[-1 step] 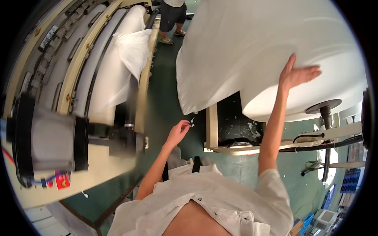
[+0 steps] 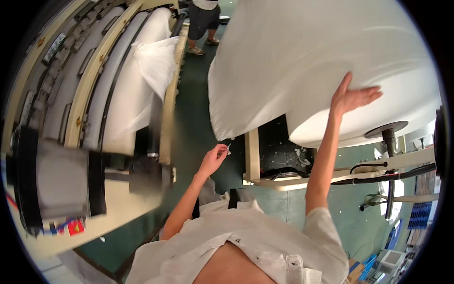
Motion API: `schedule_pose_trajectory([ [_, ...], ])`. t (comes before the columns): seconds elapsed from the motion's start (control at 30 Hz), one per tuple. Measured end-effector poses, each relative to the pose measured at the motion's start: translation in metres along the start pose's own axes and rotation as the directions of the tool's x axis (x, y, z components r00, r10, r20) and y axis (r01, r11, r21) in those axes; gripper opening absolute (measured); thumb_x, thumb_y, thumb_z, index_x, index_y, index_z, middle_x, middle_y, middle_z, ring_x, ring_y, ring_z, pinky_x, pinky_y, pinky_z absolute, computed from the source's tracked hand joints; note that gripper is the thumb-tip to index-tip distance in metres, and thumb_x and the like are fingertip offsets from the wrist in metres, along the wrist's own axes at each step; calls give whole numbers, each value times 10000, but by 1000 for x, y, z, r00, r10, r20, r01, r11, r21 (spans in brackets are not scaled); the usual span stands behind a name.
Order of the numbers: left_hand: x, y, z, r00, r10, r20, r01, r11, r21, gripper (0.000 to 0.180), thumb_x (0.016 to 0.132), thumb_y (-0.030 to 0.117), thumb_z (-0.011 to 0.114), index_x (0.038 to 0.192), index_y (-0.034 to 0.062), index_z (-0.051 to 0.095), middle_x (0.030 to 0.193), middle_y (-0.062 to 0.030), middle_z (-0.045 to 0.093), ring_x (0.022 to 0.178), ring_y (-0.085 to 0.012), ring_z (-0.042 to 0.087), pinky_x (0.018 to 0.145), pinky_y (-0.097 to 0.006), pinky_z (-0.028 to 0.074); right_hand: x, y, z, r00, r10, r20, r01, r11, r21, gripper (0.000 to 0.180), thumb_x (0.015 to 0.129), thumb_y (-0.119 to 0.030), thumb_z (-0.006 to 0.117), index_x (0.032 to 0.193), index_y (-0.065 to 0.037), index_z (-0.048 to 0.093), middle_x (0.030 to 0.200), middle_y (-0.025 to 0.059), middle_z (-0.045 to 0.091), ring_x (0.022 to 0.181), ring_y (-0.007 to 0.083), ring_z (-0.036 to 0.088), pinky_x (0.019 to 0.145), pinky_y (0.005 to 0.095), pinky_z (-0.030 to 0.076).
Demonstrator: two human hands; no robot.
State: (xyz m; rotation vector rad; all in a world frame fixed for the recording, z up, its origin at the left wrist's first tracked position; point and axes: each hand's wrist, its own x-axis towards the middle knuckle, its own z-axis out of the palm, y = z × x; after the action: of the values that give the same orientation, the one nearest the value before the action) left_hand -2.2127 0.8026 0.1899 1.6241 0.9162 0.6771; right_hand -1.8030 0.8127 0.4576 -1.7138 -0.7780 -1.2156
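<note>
A large roll of thin white sheet point(image 2: 302, 61) fills the upper right, its loose end hanging down to a pointed corner. My right hand point(image 2: 352, 98) is open, thumb and fingers spread, in front of the roll; whether the palm touches it I cannot tell. Just below the hanging corner, above the aisle, my left hand point(image 2: 213, 158) has its fingers curled in toward the thumb. Anything between those fingers is hidden, and small white scraps point(image 2: 229, 149) show right beside the fingertips. A dark shaft with a round disc point(image 2: 387, 130) sticks out of the roll's near end.
On the left stands a cream-framed machine point(image 2: 164, 137) with long rollers and a bunched white sheet point(image 2: 153, 59). A cream stand point(image 2: 253, 156) sits under the big roll, with scraps on the floor. Another person point(image 2: 203, 23) stands at the aisle's far end. A blurred motor-like cylinder point(image 2: 61, 180) is near left.
The whole view has shifted slightly. My right hand sits a little lower against the roll. My left hand has hardly moved and keeps its curled shape.
</note>
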Motion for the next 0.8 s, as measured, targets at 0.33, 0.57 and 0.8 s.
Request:
schedule_pose_trajectory([
  [0.33,151,36,40,903,158,399,-139,987,-78,225,920,128,567,1116,18,556,1007,-91,664,915,-177,645,753,-303,516,-128,8,6,978,-41,206,33,999,39,1085,812,-245,735,1481,-6,-84,1485,361,-89,1388,521,3,1097,605,153],
  [0.57,186,36,101,888,209,410,-332,908,257,664,787,242,707,1298,-21,375,1300,-213,478,1184,-349,489,961,-441,435,-207,21,-16,904,75,420,-117,990,75,1062,803,-193,751,1496,-44,-40,1506,344,-29,1393,516,69,1115,559,185],
  [0.8,231,55,162,919,44,392,-258,817,515,1058,716,399,751,1394,-166,167,1431,-403,216,1332,-475,306,1096,-444,326,-150,-25,-56,861,276,427,-357,926,121,934,865,-202,666,1498,-12,7,1563,215,23,1445,356,62,1166,468,77],
])
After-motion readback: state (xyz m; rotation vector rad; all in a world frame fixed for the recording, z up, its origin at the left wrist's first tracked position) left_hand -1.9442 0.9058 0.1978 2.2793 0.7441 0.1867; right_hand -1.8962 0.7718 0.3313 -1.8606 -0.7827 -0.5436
